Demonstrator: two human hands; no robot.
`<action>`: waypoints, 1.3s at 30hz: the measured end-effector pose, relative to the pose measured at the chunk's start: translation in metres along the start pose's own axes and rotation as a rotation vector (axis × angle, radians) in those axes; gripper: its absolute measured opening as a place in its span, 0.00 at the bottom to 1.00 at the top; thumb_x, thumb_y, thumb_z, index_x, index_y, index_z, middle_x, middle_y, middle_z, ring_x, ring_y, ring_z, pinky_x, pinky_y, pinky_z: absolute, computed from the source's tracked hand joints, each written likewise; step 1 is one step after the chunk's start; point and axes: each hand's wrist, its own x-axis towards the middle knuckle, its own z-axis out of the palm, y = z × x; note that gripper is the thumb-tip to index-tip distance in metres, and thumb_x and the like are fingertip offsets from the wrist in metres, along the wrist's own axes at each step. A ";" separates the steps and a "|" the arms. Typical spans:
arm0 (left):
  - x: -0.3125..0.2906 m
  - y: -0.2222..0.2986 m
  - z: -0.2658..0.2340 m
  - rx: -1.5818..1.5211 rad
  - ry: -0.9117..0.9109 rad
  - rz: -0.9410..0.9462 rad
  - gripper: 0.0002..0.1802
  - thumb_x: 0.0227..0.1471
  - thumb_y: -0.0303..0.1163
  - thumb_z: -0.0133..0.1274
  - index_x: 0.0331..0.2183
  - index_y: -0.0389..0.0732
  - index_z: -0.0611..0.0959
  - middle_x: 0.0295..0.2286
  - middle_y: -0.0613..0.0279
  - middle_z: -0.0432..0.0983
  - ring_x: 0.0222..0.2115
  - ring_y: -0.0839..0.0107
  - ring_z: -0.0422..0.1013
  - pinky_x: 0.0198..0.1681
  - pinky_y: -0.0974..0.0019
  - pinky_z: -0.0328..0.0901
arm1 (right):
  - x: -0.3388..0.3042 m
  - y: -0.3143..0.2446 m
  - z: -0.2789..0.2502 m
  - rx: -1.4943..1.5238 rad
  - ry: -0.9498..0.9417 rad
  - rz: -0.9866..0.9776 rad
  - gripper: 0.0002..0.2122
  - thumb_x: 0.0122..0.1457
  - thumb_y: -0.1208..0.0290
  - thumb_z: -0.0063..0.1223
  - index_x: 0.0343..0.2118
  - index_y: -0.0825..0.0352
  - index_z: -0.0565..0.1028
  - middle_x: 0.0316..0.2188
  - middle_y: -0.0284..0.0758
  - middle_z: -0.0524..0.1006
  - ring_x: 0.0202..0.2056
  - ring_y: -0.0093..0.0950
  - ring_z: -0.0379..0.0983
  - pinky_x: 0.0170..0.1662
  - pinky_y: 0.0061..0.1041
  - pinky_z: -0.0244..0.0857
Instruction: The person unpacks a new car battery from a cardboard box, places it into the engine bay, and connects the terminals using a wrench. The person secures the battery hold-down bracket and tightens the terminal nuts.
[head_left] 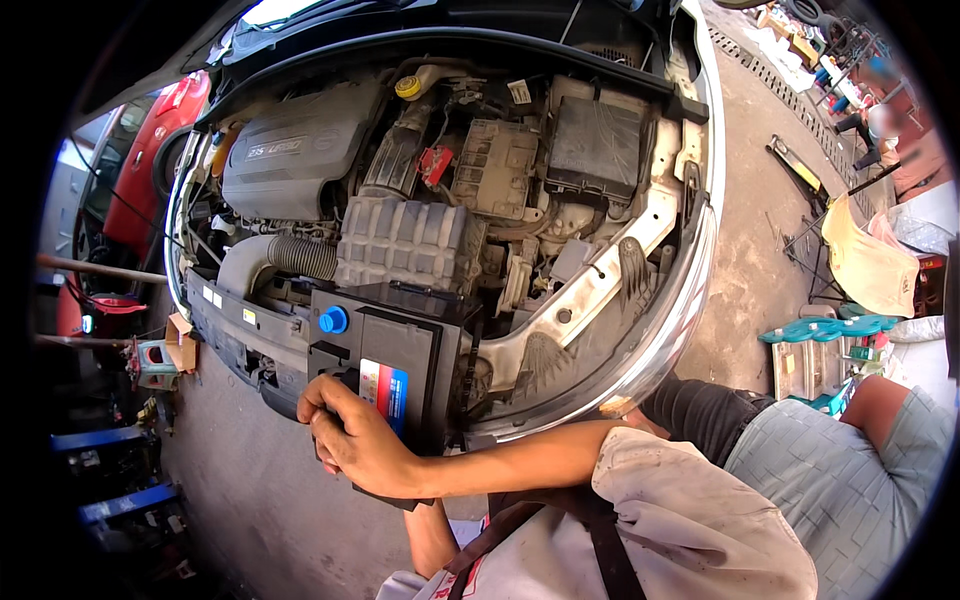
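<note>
A black car battery (424, 340) with a blue cap (333, 319) and a red, white and blue label (386, 392) is held tilted at the front edge of the open engine bay. Its far end reaches toward the ribbed black air filter box (405, 245). My right hand (362, 440) is closed at the battery's near end, its fingers curled over the side. My left forearm (430, 538) rises below the battery, which hides the left hand and its fingers.
Around the battery are the front crossmember (245, 315), a ridged intake hose (300, 256), a red terminal cover (434, 164) and the headlight (650, 350). A co-worker in a grey shirt (800, 450) is close on the right. Teal-lidded cases (815, 360) stand beyond, and a red car (150, 180) at left.
</note>
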 end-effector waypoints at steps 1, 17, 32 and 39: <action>-0.004 0.001 -0.004 -0.008 0.009 0.004 0.37 0.61 0.61 0.36 0.57 0.41 0.70 0.53 0.54 0.70 0.52 0.58 0.69 0.55 0.53 0.66 | -0.001 0.000 0.003 0.005 0.012 0.009 0.03 0.69 0.77 0.35 0.38 0.65 0.63 0.22 0.26 0.60 0.20 0.15 0.57 0.22 0.19 0.58; 0.010 -0.038 0.065 -0.053 0.026 0.087 0.32 0.61 0.56 0.40 0.54 0.40 0.72 0.52 0.55 0.71 0.50 0.60 0.70 0.54 0.55 0.68 | 0.026 -0.114 -0.023 -0.161 -0.042 -0.063 0.02 0.60 0.81 0.38 0.33 0.67 0.64 0.23 0.28 0.63 0.21 0.16 0.56 0.22 0.21 0.53; 0.129 -0.121 0.278 -0.140 0.002 0.202 0.28 0.62 0.51 0.43 0.52 0.39 0.73 0.51 0.57 0.73 0.49 0.61 0.71 0.52 0.57 0.69 | 0.167 -0.277 -0.161 -0.062 0.071 0.035 0.02 0.61 0.78 0.39 0.34 0.64 0.65 0.18 0.26 0.59 0.15 0.14 0.51 0.16 0.19 0.46; 0.181 -0.144 0.271 -0.192 0.110 0.145 0.26 0.63 0.49 0.43 0.53 0.40 0.74 0.50 0.59 0.74 0.49 0.63 0.72 0.52 0.57 0.69 | 0.227 -0.287 -0.222 0.172 0.289 0.148 0.05 0.59 0.79 0.38 0.32 0.61 0.65 0.19 0.24 0.55 0.16 0.14 0.46 0.17 0.18 0.41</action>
